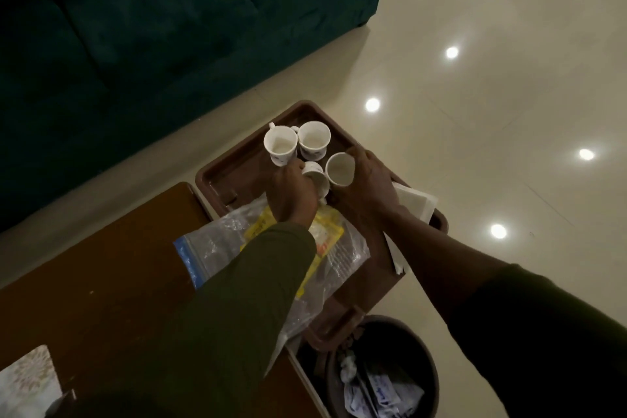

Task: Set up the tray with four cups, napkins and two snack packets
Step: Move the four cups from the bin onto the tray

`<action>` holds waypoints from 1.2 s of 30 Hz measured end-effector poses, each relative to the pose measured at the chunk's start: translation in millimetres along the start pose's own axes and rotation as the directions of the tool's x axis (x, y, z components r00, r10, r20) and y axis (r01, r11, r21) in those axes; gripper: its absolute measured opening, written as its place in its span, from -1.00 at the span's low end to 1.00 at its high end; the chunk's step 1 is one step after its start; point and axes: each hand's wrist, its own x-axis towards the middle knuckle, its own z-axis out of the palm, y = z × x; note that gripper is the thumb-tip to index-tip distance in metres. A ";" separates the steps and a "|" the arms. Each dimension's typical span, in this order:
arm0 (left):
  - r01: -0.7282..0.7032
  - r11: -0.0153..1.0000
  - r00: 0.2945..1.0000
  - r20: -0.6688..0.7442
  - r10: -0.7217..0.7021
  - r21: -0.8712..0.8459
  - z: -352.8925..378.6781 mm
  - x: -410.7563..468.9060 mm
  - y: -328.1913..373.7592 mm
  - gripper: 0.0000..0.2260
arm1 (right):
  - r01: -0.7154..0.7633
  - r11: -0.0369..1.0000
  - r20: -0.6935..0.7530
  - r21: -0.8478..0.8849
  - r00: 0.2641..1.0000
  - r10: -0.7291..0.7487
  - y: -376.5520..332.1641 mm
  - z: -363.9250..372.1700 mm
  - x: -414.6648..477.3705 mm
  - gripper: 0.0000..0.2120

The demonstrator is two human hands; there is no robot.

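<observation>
A brown tray (pixel 217 176) sticks out past the edge of a wooden table (pixel 112 261). Two white cups (pixel 280 144) (pixel 314 139) stand upright at its far end. My left hand (pixel 291 190) grips a third cup (pixel 315 174), mostly hidden under the fingers. My right hand (pixel 364 183) holds a fourth cup (pixel 340 169), tilted with its mouth towards me. White napkins (pixel 415 202) lie on the tray's right side under my right wrist. A clear zip bag (pixel 224 241) with a yellow snack packet (pixel 327 236) inside lies across the tray's near part.
A dark green sofa (pixel 142 30) fills the upper left. A dark waste bin (pixel 383 377) with crumpled paper stands on the tiled floor (pixel 492 85) below the tray. A patterned cloth (pixel 27 380) lies at the table's near left corner.
</observation>
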 end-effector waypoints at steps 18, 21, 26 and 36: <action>0.170 0.860 0.983 0.147 -0.113 -0.480 -105.7 -13.9 -42.6 -0.47 | 0.215 0.973 -0.011 -0.080 0.976 -0.216 -74.5 -40.6 -11.1 -0.28; 0.250 0.759 0.967 0.122 -0.222 -0.601 -149.6 -24.9 -81.3 -0.51 | 0.328 0.932 0.060 -0.156 0.945 -0.323 -119.7 -23.0 -14.8 -0.36; 0.270 0.662 0.931 0.015 -0.364 -0.699 -233.2 -49.3 -169.5 -0.64 | 0.538 0.816 0.242 -0.211 0.837 -0.490 -219.5 39.4 -44.1 -0.37; 0.215 0.524 0.793 -0.166 -0.586 -0.824 -363.6 -141.7 -370.5 -0.63 | 0.706 0.703 0.444 0.081 0.606 -0.660 -387.1 203.1 -165.8 -0.42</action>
